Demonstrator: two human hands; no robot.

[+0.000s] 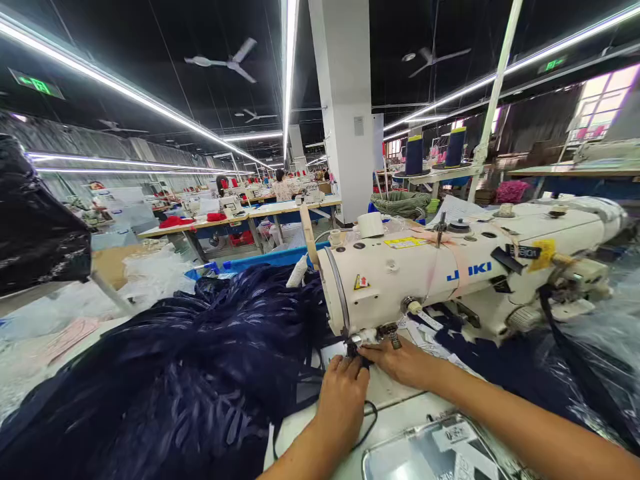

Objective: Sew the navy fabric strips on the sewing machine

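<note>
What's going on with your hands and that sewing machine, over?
Left hand and right hand both pinching a dark narrow strap under the needle of the cream JUKI sewing machine. Heaped navy ribbed fabric crowding the left side. Over.

A narrow dark strap (361, 363) lies pinched flat under the needle end of the machine (450, 273), at about 6 o'clock from its round white head. From there a thin dark loop trails toward 6 o'clock across the pale table. A big heap of navy strips (175, 373) spreads from 9 o'clock of the needle out to 7 o'clock, glossy, tangled and piled loosely, its near edge hanging off the table.
</note>
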